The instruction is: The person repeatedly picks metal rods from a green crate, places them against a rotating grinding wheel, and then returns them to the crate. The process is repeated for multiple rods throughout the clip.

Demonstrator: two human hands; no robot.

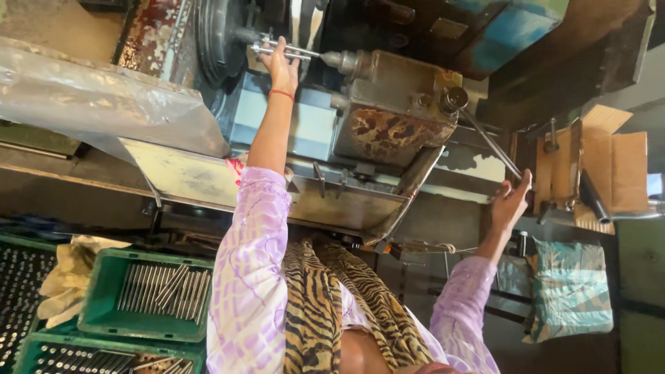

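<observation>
My left hand (280,66) reaches up to a thin metal rod (298,50) that lies between the dark round chuck (218,34) and a pointed machine tip (339,60); the fingers are closed around the rod. My right hand (511,201) grips the end of a long metal lever (490,144) that runs up to a round hub (454,99) on the rusty machine block (391,111). Both arms wear lilac patterned sleeves, and a tiger-striped scarf (325,305) hangs between them.
A metal tray (208,180) runs under the machine. Green crates (104,325) with several metal rods stand at the lower left beside a pale cloth (66,277). A clear plastic sheet (90,97) hangs at the left. Cardboard (613,163) and a patterned bag (571,291) sit at the right.
</observation>
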